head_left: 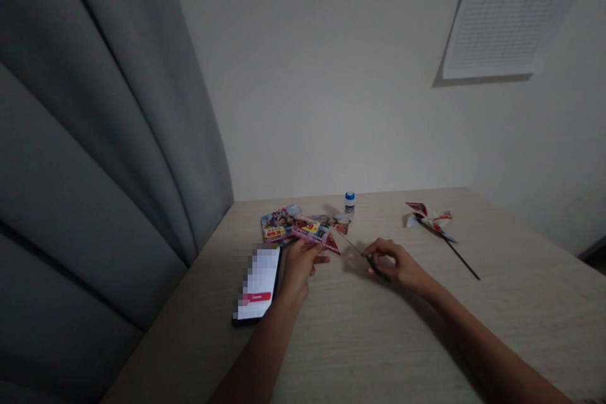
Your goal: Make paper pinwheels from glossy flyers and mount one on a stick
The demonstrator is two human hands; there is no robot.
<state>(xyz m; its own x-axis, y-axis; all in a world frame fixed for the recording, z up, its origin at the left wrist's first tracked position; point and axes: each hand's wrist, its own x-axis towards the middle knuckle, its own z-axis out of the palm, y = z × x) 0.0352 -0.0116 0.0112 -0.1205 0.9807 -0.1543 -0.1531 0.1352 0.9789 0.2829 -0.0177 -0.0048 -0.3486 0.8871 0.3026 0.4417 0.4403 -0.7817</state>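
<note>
The left hand (298, 268) and right hand (395, 265) lie closest, above a pale wood-grain tabletop (331, 353). The right hand's fingers curl nearly closed around a thin black stick (376, 270), pinching it near its lower end, with its tip slanting toward 11 o'clock. The left hand's fingers, only partly closed, appear to pinch the near edge of a glossy red-and-white printed paper piece (316, 233), just beyond the stick's tip. That piece should be very light, slick and easily creased, so it is best taken by its edges. The stick looks light and stiff, and is easiest to hold along its shaft.

At 10 o'clock lies one black smartphone (258, 284), its screen pixelated. At 11 o'clock is a small pile of colourful glossy flyer pieces (279, 224), at least two, though the overlap prevents an exact count. At 12 o'clock stands one small white bottle with a blue cap (349, 204). At 1 o'clock lies one red-and-white paper pinwheel (430, 219) on its own black stick (461, 259). Farther off hang one grey fabric curtain (95, 139) at 10 o'clock and one printed white sheet (502, 25) on the wall at 1 o'clock.
</note>
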